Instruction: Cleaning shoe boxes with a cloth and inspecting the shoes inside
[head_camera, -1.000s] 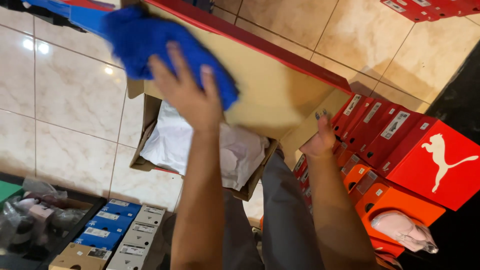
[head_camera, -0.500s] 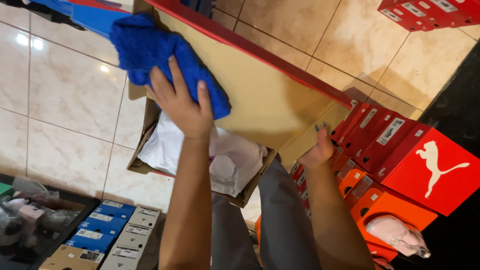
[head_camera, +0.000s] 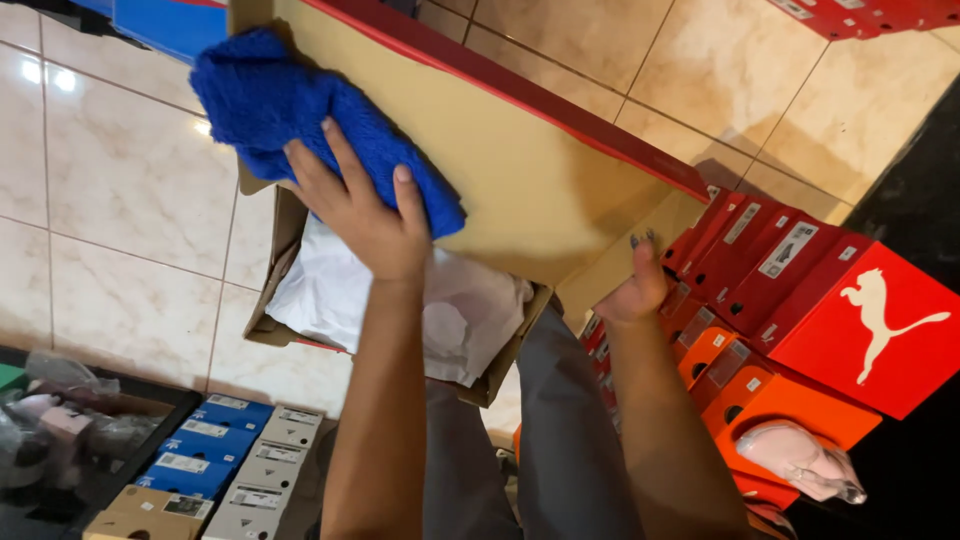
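My left hand (head_camera: 358, 215) presses a fluffy blue cloth (head_camera: 300, 115) flat against the tan inner face of a shoebox lid (head_camera: 540, 190) with a red rim. My right hand (head_camera: 633, 288) grips the lid's near right edge and holds it tilted above an open cardboard shoebox (head_camera: 275, 290). White tissue paper (head_camera: 455, 310) fills the box, which rests on my lap, partly hidden by the lid and my left arm.
Red and orange shoeboxes (head_camera: 800, 300) are stacked at the right, one with a pink shoe (head_camera: 800, 455) in it. Blue, white and tan boxes (head_camera: 215, 455) lie at the lower left beside bagged items (head_camera: 60, 415). Beige floor tiles (head_camera: 110, 190) surround me.
My left hand and the blue cloth have slid a little down and left across the lid. The right hand has kept its hold on the lid's edge.
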